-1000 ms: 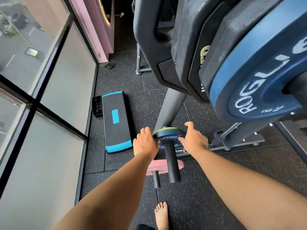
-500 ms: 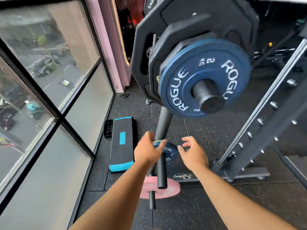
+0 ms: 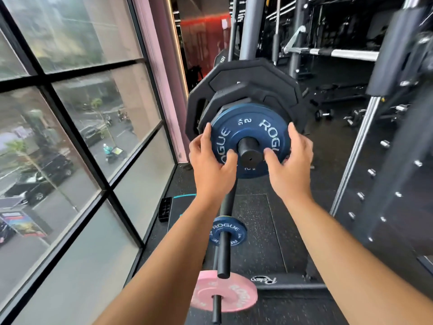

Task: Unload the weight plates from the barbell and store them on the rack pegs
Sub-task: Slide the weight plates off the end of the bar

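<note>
A: What sort of room was it?

B: A gym, with a dark speckled rubber floor (image 3: 257, 219) and a tall window (image 3: 70, 137) to the left of the blue 2 kg plate (image 3: 250, 127).

A: Where did that plate sit?

B: It was outermost on a black peg (image 3: 249, 153), flat against the bigger black plates (image 3: 246, 90) behind it.

A: And the hands?

B: The left hand (image 3: 210, 165) gripped its left rim and the right hand (image 3: 293, 165) its right rim. The fingers curled over the edge, and the thumbs pressed on its face beside the peg.

A: Anything below it?

B: A smaller blue plate (image 3: 236, 233) on a lower peg, and under that a pink plate (image 3: 234, 294). A steel bar (image 3: 339, 53) lay above and to its right, farther back.
</note>
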